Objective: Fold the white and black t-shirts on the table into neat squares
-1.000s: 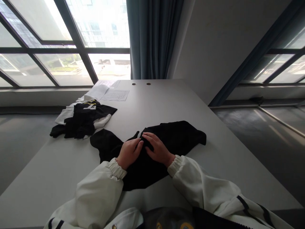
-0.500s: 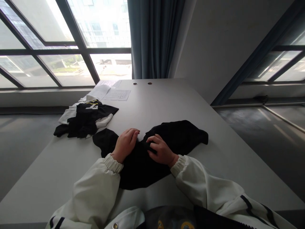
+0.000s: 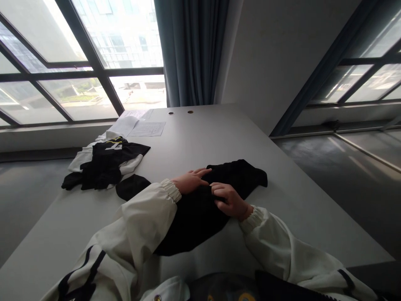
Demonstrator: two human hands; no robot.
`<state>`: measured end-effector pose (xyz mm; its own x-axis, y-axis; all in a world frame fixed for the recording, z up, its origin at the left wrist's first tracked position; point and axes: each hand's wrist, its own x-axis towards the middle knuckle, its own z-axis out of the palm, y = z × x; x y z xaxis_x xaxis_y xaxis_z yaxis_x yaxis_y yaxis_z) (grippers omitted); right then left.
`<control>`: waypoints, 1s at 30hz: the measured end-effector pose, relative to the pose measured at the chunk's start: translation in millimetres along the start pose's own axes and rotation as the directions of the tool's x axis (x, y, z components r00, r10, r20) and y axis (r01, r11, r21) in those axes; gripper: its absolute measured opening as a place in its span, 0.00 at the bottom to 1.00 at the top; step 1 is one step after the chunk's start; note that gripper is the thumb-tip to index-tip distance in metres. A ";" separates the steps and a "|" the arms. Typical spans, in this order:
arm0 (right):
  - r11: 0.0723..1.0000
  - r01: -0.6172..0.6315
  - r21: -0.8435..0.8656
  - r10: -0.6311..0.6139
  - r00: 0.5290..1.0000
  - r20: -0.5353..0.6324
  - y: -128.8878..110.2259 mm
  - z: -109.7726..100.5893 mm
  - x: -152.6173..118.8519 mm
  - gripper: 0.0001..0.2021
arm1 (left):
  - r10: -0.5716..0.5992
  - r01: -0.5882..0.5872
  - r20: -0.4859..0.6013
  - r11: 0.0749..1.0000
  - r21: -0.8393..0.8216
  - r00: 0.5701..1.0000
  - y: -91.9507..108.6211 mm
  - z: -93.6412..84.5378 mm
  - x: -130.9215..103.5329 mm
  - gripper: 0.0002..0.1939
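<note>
A black cloth garment [image 3: 197,221] lies spread and rumpled on the white table [image 3: 200,142] in front of me. My left hand [image 3: 191,181] rests on its upper middle, palm down, fingers stretched out to the right. Just right of it, my right hand [image 3: 230,200] has its fingers curled and closed on the black fabric. The two hands are close together. One part of the garment sticks out to the left past my left sleeve, another to the right beyond my right hand.
At the table's left edge lies a pile of black and white clothes [image 3: 103,161]. Behind it are sheets of paper [image 3: 147,128]. Two round holes [image 3: 190,112] sit near the table's far edge, before a blue curtain [image 3: 191,50] and windows.
My left hand has moved right across the garment, towards my right hand. My right hand has also shifted a little right, its fingers now closed on the cloth. The view has turned slightly.
</note>
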<state>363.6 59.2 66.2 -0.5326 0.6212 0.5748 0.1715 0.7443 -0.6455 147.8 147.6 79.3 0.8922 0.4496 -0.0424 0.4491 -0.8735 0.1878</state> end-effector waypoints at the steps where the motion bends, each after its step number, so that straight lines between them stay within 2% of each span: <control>1: 1.000 -0.018 -0.010 0.018 1.000 -0.005 0.7 -5.2 -2.8 0.15 | 0.008 -0.008 -0.007 1.000 0.000 1.000 -0.8 0.1 0.7 0.22; 5: 0.990 -0.128 -0.050 0.127 0.991 -0.034 8.2 -27.4 -15.4 0.15 | 0.000 0.001 -0.062 1.000 0.010 0.998 -7.6 -11.5 -8.8 0.11; 8: 0.978 -0.187 -0.091 0.182 0.981 -0.062 16.4 -41.7 -21.5 0.13 | -0.070 0.077 -0.094 0.994 0.076 0.993 -14.0 -25.2 -21.1 0.07; 10: 0.975 -0.185 -0.121 0.177 0.982 -0.069 21.5 -49.0 -22.2 0.13 | -0.156 0.175 -0.142 0.975 0.134 0.977 -16.9 -32.7 -29.0 0.06; 13: 0.968 -0.139 -0.207 0.128 0.990 -0.066 29.0 -59.4 -18.9 0.14 | -0.365 0.409 -0.239 0.896 0.172 0.900 -17.4 -40.1 -40.3 0.07; 15: 0.944 -0.101 -0.313 0.089 0.995 -0.052 34.8 -68.9 -14.9 0.13 | -0.436 0.495 -0.298 0.854 0.161 0.849 -14.3 -43.8 -48.2 0.07; 17: 0.902 -0.071 -0.426 0.066 0.997 -0.027 41.4 -81.0 -10.0 0.12 | -0.399 0.465 -0.345 0.875 0.135 0.850 -8.2 -48.3 -56.5 0.05; 19: 0.855 -0.056 -0.515 0.062 0.998 -0.006 48.3 -94.0 -4.6 0.10 | -0.299 0.348 -0.341 0.933 0.092 0.891 0.2 -54.5 -64.4 0.03; 22: 0.809 -0.017 -0.588 0.047 0.998 0.035 58.5 -110.2 2.6 0.07 | -0.157 0.151 -0.197 0.988 -0.046 0.968 11.1 -65.0 -74.2 0.03; 24: 0.789 0.009 -0.614 0.038 0.997 0.063 67.0 -118.7 5.2 0.07 | -0.172 0.153 -0.094 0.971 -0.182 0.981 13.1 -69.9 -80.5 0.06; 26: 0.761 -0.009 -0.648 0.046 0.998 0.040 78.8 -127.7 4.7 0.08 | -0.245 0.223 -0.028 0.919 -0.325 0.969 10.4 -71.3 -87.8 0.11; 30: 0.707 -0.139 -0.694 0.110 0.990 -0.086 113.0 -146.4 -4.5 0.14 | -0.317 0.248 -0.023 0.784 -0.569 0.948 2.5 -62.2 -102.1 0.20</control>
<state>506.8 176.4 64.3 -0.4374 0.7183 0.5410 0.7700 0.6100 -0.1872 54.9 111.1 145.1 0.7025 0.7075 -0.0771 0.5467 -0.4670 0.6950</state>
